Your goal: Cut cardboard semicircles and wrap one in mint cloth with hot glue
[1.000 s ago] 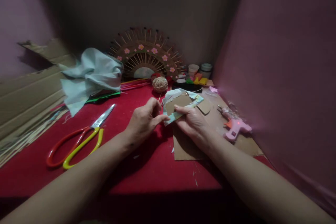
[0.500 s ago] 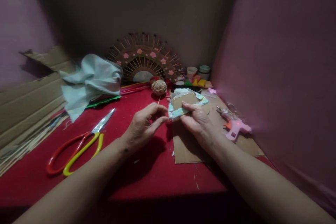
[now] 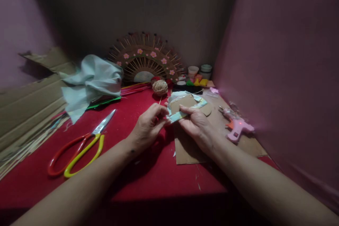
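A cardboard piece (image 3: 182, 104) with light blue patterned fabric (image 3: 199, 104) folded over its edges is held up between my hands. A shiny line that looks like glue runs along its upper edge. My right hand (image 3: 197, 123) is closed on the lower right of it, thumb lying on top. At its lower left corner, my left hand (image 3: 149, 122) pinches the edge of the fabric between thumb and fingers. Beneath them lies a flat cardboard sheet (image 3: 186, 152), and a rounded cardboard cutout (image 3: 206, 110) shows just behind the held piece.
Scissors (image 3: 97, 134) with red and yellow handles lie at the left. A pink glue gun (image 3: 239, 127), its red light on, rests at the right. Behind are a twine ball (image 3: 160, 87), a flowered fan (image 3: 145, 58), crumpled pale cloth (image 3: 97, 77) and small tubs (image 3: 205, 72).
The fabric-edged cardboard has shifted slightly left and tilted, uncovering more of the rounded cutout behind it. My left hand has moved a little to the right along the corner.
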A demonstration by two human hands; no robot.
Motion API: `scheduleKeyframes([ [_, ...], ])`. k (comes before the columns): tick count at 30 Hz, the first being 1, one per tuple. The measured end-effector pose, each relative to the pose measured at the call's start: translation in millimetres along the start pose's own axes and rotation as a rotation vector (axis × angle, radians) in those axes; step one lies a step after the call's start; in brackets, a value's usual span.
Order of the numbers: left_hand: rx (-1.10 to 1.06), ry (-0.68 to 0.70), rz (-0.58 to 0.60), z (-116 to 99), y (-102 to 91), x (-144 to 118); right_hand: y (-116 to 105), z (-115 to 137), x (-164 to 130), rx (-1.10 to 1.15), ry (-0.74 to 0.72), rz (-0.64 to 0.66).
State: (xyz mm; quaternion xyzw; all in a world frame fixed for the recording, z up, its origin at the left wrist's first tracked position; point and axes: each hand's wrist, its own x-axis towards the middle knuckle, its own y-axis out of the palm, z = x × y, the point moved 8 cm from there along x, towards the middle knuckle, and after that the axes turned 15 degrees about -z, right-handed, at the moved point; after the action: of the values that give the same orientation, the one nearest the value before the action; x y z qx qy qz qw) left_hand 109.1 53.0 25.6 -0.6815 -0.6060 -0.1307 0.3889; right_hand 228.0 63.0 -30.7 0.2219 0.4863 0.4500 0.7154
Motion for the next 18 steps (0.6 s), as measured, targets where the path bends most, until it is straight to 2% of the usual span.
scheduleKeyframes([
  [2,-0.066,-0.228,-0.046,15,-2.1,0,1,0,-3,-0.003,-0.011,-0.006],
  [4,-0.183,-0.461,0.013,25,5.6,-5,2,1,-5,-0.024,-0.044,0.007],
  [5,-0.243,-0.545,0.064,27,11.3,-8,2,1,-6,-0.039,-0.059,0.022],
  [7,-0.319,-0.608,0.127,25,18.9,-10,4,0,-7,-0.061,-0.077,0.051],
  [13,-0.256,-0.485,0.108,26,19.7,-10,3,-2,-9,-0.072,-0.085,0.038],
  [18,0.113,-0.259,0.035,20,6.3,-3,5,-10,-11,-0.074,-0.052,0.085],
])
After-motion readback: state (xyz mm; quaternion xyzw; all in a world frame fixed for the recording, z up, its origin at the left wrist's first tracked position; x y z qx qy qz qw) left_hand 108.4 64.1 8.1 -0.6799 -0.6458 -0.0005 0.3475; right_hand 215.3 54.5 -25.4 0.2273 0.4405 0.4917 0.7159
